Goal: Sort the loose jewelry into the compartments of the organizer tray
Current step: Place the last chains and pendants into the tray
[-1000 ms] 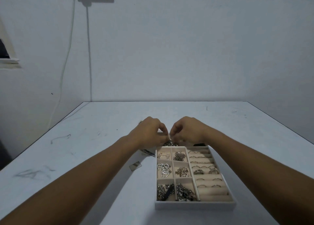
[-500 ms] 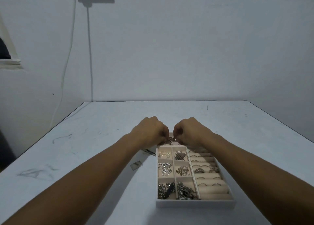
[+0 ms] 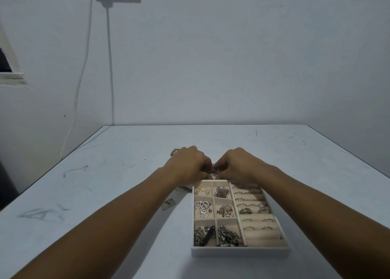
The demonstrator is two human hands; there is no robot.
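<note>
Head view, the only one supplied.

A white table (image 3: 118,156) fills the lower half of the frame, its surface marked with dark scuffs. An organizer tray (image 3: 240,253) sits on it, right of centre in the lower part of the frame.

Both forearms reach in from the bottom corners and meet at the tray's far edge, at mid-frame. The left hand (image 3: 187,165) and the right hand (image 3: 238,165) lie knuckles up and nearly touching. Grip, both hands: fingers curled inward, pinching one small metal piece (image 3: 213,171) between them. The piece is at the far rim of the tray. Whether it hangs above the rim or rests on it cannot be told.

Tray contents: the left part holds six small compartments, two columns by three rows, each holding jewelry.
- Nearest row: dark chains (image 3: 205,235) in both.
- Far right one: a leaf-shaped ornament (image 3: 222,192).

The right part is a bank of padded rolls carrying rings (image 3: 245,210) in several rows.

Loose items on the table:
- a small card (image 3: 168,202) left of the tray, beside the left forearm;
- a second item (image 3: 185,189) at the tray's far left corner, partly hidden by the forearm;
- a small object (image 3: 174,152) just beyond the left hand, too blurred to identify.

Background: a pale wall with a cable (image 3: 110,68) running down it in the upper left of the frame.
</note>
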